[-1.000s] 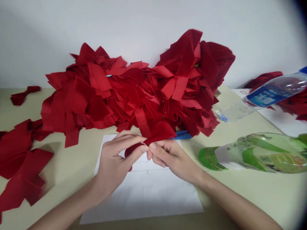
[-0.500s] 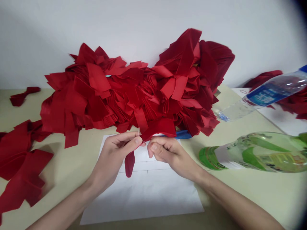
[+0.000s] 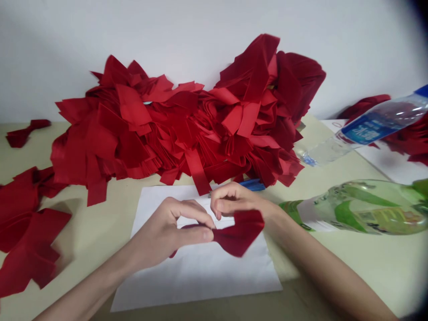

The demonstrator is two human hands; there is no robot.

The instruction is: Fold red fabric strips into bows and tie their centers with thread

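My left hand pinches a strip of red velvet ribbon at its gathered middle, between thumb and fingers. The ribbon fans out to the right like half a bow, and its other end is mostly hidden behind the hand. Just above, my right hand is closed in a pinch, with a thin pale thread faintly visible at its fingertips. Both hands are over a white sheet of paper with ruled lines.
A big heap of red ribbon strips leans against the wall behind. More red pieces lie left. A blue-labelled bottle and a green-labelled bottle lie at right. Something blue pokes from under the heap.
My left hand has turned and come lower and right, so the ribbon's wide end now points right. My right hand has moved slightly up and right, and the view has shifted a little.
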